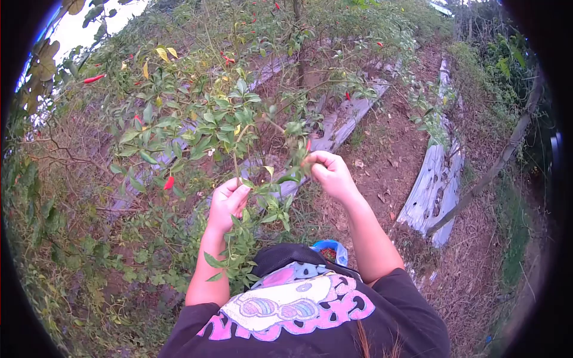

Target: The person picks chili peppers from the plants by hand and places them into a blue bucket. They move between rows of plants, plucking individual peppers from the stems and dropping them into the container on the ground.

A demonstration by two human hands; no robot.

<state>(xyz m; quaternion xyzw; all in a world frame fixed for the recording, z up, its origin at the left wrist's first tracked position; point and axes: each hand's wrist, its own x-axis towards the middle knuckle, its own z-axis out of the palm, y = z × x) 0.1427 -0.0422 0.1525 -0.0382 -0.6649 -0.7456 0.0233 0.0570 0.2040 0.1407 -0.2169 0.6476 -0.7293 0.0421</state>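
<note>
My left hand [228, 206] is closed in a pinch on a leafy stem [236, 164] of a chili plant [221, 128]. My right hand [331, 176] is closed, its thumb and finger pressed together at a red chili pepper [308, 145] that pokes up just above the fingertips. Leaves around it are blurred. A dark green chili [287, 178] hangs between my two hands. Lower left of the plant hangs another red chili [169, 182], and one more red chili [94, 79] shows at the upper left.
A blue-rimmed container [339, 249] with red contents sits below, in front of my body. Torn silvery plastic sheeting [427, 185] covers the bed at right. A bare soil path [382, 161] runs uphill. A slanting wooden pole [501, 158] stands at far right.
</note>
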